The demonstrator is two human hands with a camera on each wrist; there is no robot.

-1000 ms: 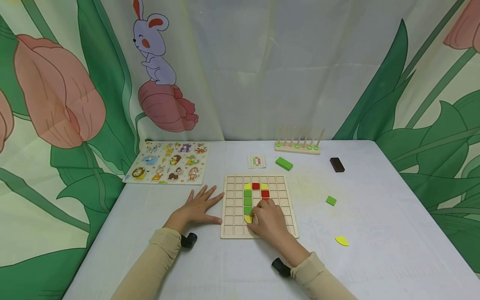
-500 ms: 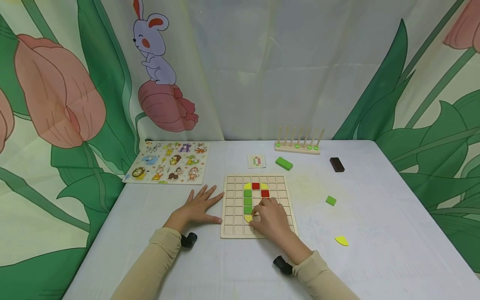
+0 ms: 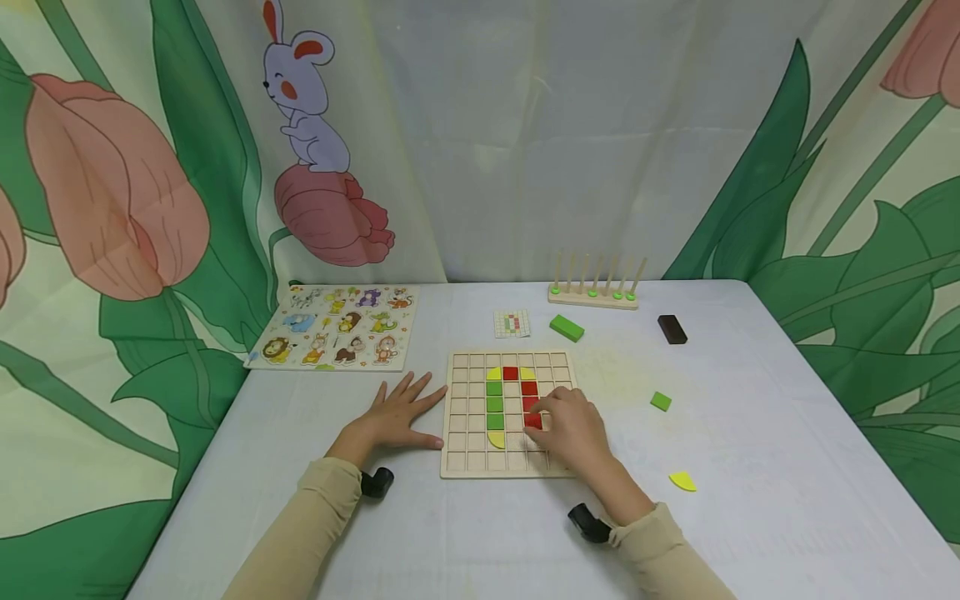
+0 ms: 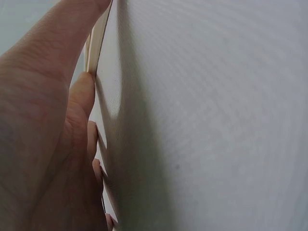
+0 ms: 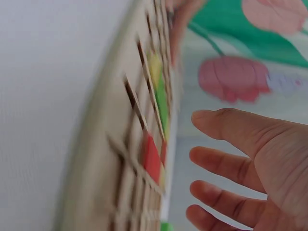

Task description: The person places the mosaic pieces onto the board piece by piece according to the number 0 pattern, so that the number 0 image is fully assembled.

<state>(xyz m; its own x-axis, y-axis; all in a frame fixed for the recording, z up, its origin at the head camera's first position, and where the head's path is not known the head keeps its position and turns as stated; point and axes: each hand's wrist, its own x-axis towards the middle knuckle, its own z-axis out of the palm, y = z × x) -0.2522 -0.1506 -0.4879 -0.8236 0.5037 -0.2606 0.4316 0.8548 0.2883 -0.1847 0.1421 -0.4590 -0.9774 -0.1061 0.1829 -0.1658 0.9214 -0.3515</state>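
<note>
A wooden grid board [image 3: 465, 463] lies on the table, with coloured tiles set in its cells. Three green squares [image 3: 495, 405] form a column, with a yellow rounded tile [image 3: 496, 439] at its lower end. Red squares [image 3: 529, 388] run along the top and down the right side; yellow tiles [image 3: 494, 374] fill the upper corners. My left hand [image 3: 390, 423] rests spread on the table, thumb and index finger at the board's left edge. Above the board's right part hovers my right hand [image 3: 576, 429], fingers loosely bent; in the right wrist view nothing is between them.
A green square [image 3: 661, 402] and a yellow quarter-round tile [image 3: 682, 482] lie to the right. Farther back are a pattern card [image 3: 512, 323], a green block [image 3: 566, 327], a black block [image 3: 672, 329] and a peg stand [image 3: 592, 299]. An animal puzzle board [image 3: 333, 327] lies back left.
My right hand has moved right, away from the lower-left yellow tile, which now shows whole in its cell. More of the red column is uncovered. The left hand has stayed put.
</note>
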